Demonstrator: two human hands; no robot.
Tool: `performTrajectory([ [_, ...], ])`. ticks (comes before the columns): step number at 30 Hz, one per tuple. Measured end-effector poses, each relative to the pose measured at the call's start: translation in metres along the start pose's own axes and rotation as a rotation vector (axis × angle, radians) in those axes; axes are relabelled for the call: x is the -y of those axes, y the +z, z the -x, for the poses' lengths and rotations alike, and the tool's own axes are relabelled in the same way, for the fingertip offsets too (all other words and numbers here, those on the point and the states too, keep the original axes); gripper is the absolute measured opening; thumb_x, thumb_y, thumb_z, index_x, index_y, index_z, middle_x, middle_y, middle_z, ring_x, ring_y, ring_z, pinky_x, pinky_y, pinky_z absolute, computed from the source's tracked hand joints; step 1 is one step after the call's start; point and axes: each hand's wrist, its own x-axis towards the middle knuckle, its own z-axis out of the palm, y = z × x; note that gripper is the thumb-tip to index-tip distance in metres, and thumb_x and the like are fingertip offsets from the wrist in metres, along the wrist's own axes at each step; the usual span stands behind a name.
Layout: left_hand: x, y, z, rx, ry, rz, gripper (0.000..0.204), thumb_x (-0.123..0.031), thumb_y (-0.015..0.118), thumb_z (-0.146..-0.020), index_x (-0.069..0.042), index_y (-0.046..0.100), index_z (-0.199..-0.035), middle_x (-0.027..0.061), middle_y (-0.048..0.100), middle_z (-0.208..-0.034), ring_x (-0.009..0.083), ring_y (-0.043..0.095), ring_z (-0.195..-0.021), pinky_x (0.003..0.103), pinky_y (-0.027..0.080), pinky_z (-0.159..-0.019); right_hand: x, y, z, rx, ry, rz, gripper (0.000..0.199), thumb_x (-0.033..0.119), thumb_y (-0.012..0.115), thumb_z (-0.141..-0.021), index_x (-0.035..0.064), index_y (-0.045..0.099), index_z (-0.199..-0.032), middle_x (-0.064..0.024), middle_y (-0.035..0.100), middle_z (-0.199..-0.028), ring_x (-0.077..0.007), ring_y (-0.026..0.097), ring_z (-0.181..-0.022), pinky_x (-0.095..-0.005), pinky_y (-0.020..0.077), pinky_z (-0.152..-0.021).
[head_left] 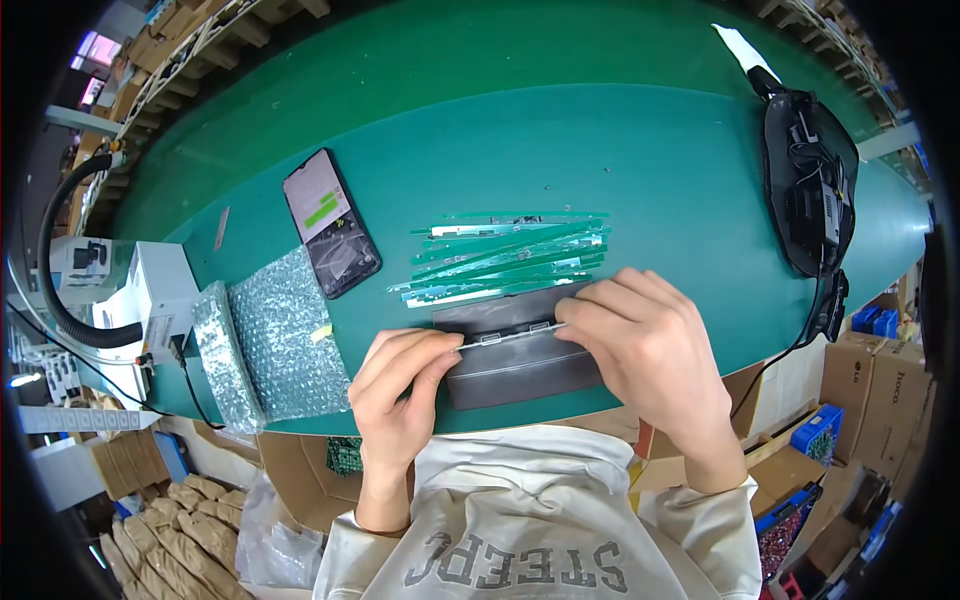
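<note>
At the near edge of the table, my left hand (395, 385) and my right hand (640, 345) pinch the two ends of a thin pale strip with small metal connectors (505, 337). It is held edge-on, level, over a dark grey flat sheet or pouch (520, 381), which has a lengthwise crease. My fingertips hide the strip's ends. Just beyond lies a loose pile of narrow green circuit board strips (510, 255), some with whitish or metal parts showing.
Left of the pile lie a phone (332, 225) and folded bubble wrap (285, 330). A white box (165, 290) and a black hose (65, 260) stand farther left. At the right is a black item with cables (810, 190). Cardboard boxes (870, 400) sit below the table.
</note>
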Motion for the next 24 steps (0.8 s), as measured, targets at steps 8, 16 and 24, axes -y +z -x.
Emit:
performTrajectory([
  [8, 0.003, 0.009, -0.013, -0.107, 0.059, -0.112, 0.022, 0.013, 0.078, -0.080, 0.005, 0.076, -0.100, 0.0140, 0.077, -0.090, 0.0250, 0.070, -0.081, 0.032, 0.054, -0.074, -0.006, 0.004, -0.008, 0.009, -0.003, 0.058, 0.015, 0.010, 0.076, -0.084, 0.0057, 0.069, -0.097, -0.0044, 0.064, -0.082, -0.0246, 0.063, -0.080, -0.0385, 0.0484, -0.071],
  [16, -0.003, 0.005, 0.002, -0.079, 0.035, -0.072, 0.020, 0.012, 0.079, -0.076, 0.005, 0.077, -0.095, 0.0151, 0.078, -0.094, 0.0297, 0.073, -0.087, 0.036, 0.058, -0.079, -0.008, 0.000, -0.001, 0.099, -0.078, 0.082, 0.030, 0.011, 0.074, -0.073, 0.0058, 0.072, -0.101, -0.0047, 0.070, -0.095, -0.0231, 0.065, -0.086, -0.0365, 0.0507, -0.074],
  [24, -0.011, -0.007, 0.041, 0.062, 0.042, -0.064, 0.027, 0.000, 0.082, -0.075, -0.002, 0.083, -0.102, 0.0143, 0.079, -0.109, 0.0346, 0.073, -0.111, 0.040, 0.064, -0.092, 0.012, 0.018, 0.044, 0.028, -0.080, 0.160, 0.043, 0.034, 0.080, -0.082, 0.0079, 0.076, -0.116, -0.0046, 0.073, -0.126, -0.0238, 0.068, -0.106, -0.0390, 0.0499, -0.087],
])
